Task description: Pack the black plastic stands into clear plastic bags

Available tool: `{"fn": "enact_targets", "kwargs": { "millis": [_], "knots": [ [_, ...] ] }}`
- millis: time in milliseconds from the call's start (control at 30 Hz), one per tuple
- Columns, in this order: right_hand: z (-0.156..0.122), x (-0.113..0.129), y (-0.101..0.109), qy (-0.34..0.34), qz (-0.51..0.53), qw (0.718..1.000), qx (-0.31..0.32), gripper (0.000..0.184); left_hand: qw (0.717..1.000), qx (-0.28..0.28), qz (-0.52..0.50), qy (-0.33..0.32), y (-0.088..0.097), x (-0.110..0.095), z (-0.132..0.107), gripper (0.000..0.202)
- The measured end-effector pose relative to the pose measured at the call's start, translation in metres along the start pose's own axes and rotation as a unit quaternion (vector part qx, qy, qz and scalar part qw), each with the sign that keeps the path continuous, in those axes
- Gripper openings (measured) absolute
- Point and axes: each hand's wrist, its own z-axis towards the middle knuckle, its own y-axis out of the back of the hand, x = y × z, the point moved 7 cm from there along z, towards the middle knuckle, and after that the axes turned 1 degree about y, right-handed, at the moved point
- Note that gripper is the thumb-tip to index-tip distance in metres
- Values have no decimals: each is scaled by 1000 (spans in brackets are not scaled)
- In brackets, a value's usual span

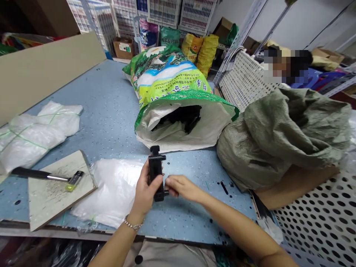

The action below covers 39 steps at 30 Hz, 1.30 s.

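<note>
My left hand [145, 193] is wrapped around a black plastic clamp-like part [155, 168], holding it upright above the blue table [105, 111]. My right hand [179, 186] is pinched at the part's lower right side, fingers closed on a small black piece there that I cannot make out clearly. A flat stack of clear plastic bags [111, 191] lies just left of my hands. Right behind the part, an open green-and-white woven sack [178, 111] lies on its side with several black parts showing in its mouth.
A small hammer [47, 176] rests on a worn board [55, 189] at the front left. Bundled plastic bags [33, 131] lie far left. A grey-green sack [283, 133] and white perforated crates [319, 218] crowd the right. A person sits behind them.
</note>
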Motion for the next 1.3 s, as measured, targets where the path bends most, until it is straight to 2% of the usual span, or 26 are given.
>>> {"fn": "enact_targets", "kwargs": {
  "millis": [33, 67, 100, 167, 200, 233, 333, 400, 433, 500, 567, 633, 667, 733, 767, 833, 933, 1033, 1100, 1167, 1200, 1233, 1300],
  "knots": [
    [17, 3, 28, 7, -72, 996, -50, 48, 994, 22, -73, 79, -8, 16, 1, 56],
    [33, 7, 65, 10, -161, 976, -144, 43, 979, 47, -129, 151, -19, 31, -1, 56],
    [48, 10, 102, -10, -235, 942, -241, 37, 967, 70, -146, 195, -32, 44, -4, 58],
    [75, 9, 162, -90, -333, 867, -359, 38, 963, 105, -104, 227, -53, 63, -13, 63],
    [89, 8, 181, -113, -360, 846, -376, 41, 969, 118, -48, 213, -60, 68, -17, 63],
    [101, 6, 195, -123, -369, 838, -382, 41, 975, 128, 20, 181, -65, 71, -21, 60],
    [116, -1, 211, -118, -368, 840, -380, 34, 966, 131, 220, 45, -63, 66, -23, 44],
    [105, -5, 205, -105, -360, 844, -384, 30, 957, 112, 268, -8, -52, 59, -18, 37],
    [94, -7, 198, -97, -355, 846, -386, 28, 960, 104, 258, -13, -46, 56, -13, 35],
    [63, -11, 175, -76, -341, 854, -386, 26, 979, 95, 179, 16, -38, 52, 2, 34],
    [26, -12, 139, -37, -306, 875, -374, 26, 993, 85, 21, 78, -40, 50, 18, 41],
    [-8, -6, 94, 71, -180, 927, -321, 28, 971, 80, -159, 158, -51, 50, 30, 51],
    [-21, -4, 72, 92, -144, 946, -275, 28, 951, 79, -226, 195, -58, 50, 33, 54],
    [-39, 1, 40, 113, -99, 966, -209, 25, 923, 87, -284, 243, -69, 48, 34, 54],
    [-43, 4, 33, 112, -93, 969, -199, 24, 922, 90, -281, 249, -70, 45, 32, 51],
    [-42, 11, 37, 104, -116, 961, -228, 27, 933, 98, -259, 229, -68, 37, 25, 46],
    [-24, 30, 61, 121, -245, 915, -298, 36, 940, 138, -235, 204, -63, 24, 8, 47],
    [0, 51, 69, 179, -346, 877, -283, 45, 943, 152, -215, 204, -56, 15, -6, 50],
    [7, 55, 66, 164, -334, 890, -263, 49, 951, 124, -199, 201, -48, 13, -7, 48],
    [5, 53, 54, 128, -300, 917, -229, 51, 959, 76, -190, 196, -38, 13, -4, 45],
    [-1, 53, 42, 131, -297, 923, -205, 51, 962, 52, -188, 193, -33, 13, -2, 43],
    [-9, 56, 28, 154, -311, 921, -178, 50, 963, 35, -185, 191, -29, 14, 1, 42],
    [-29, 62, 0, 227, -372, 888, -145, 45, 966, 26, -171, 191, -26, 17, 5, 43]
  ]
}}
